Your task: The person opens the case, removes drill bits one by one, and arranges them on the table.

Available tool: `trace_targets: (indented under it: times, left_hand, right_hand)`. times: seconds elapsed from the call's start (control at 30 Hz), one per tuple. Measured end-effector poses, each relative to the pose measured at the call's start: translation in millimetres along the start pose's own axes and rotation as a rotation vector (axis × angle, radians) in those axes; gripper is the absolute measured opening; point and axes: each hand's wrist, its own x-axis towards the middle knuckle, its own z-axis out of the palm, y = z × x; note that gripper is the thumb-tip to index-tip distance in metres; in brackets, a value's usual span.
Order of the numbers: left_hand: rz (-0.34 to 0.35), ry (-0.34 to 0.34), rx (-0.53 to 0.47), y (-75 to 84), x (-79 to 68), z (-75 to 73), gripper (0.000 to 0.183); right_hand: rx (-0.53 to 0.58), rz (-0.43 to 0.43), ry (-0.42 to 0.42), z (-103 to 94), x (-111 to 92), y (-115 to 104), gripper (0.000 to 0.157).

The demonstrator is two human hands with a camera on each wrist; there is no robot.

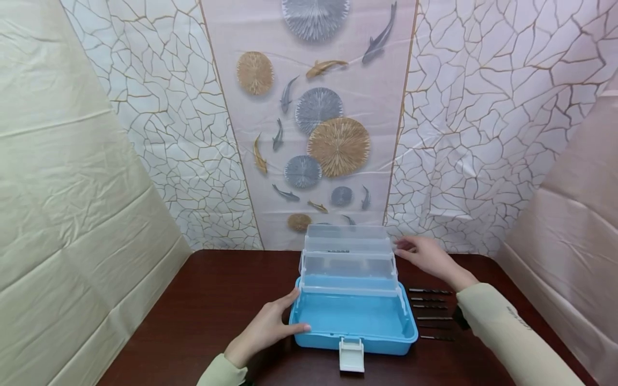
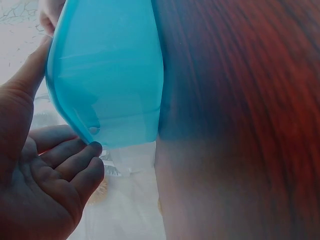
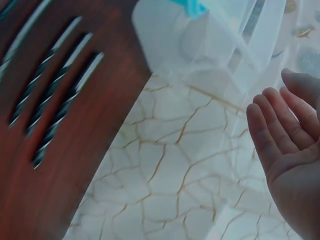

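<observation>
A light blue toolbox (image 1: 386, 347) stands on the dark table, its clear stepped trays (image 1: 350, 264) raised at the back and its white latch (image 1: 351, 358) hanging down in front. The left hand (image 1: 264, 326) holds the box's left end, thumb at the front of the rim and fingers toward the back corner. In the left wrist view, that hand's fingertips touch the blue wall (image 2: 110, 70). Beside the top right of the trays is the right hand (image 1: 429, 258), fingers loosely bent, nothing in its grasp. One dark drill bit (image 1: 338, 251) shows in an upper tray.
Several drill bits (image 1: 431, 291) lie in a column on the table (image 1: 217, 300) right of the box, beneath the right forearm. Patterned cloth (image 1: 463, 134) hangs behind the table's back edge, with pale cloth on both sides.
</observation>
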Motion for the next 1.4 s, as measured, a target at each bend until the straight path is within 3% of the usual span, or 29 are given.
trace_targets:
  times: [0.37,0.6,1.13,1.4]
  left_hand:
    - [0.001,0.001,0.005,-2.0,-0.1,-0.2,0.094]
    - [0.013,0.008,0.009,-0.3,-0.4,0.1,0.093]
    - [-0.009,0.001,0.012,-1.2,-2.9,-0.9,0.093]
    - [-0.013,-0.008,0.017,-0.3,-1.0,-1.1,0.093]
  right_hand:
    - [-0.016,-0.053,-0.027,16.9,45.5,-27.4,0.027]
    - [-0.035,-0.061,-0.049,23.6,63.0,-41.8,0.024]
    - [-0.027,-0.067,-0.159,47.3,85.2,-55.6,0.028]
    - [-0.052,-0.101,-0.220,52.7,90.7,-57.2,0.021]
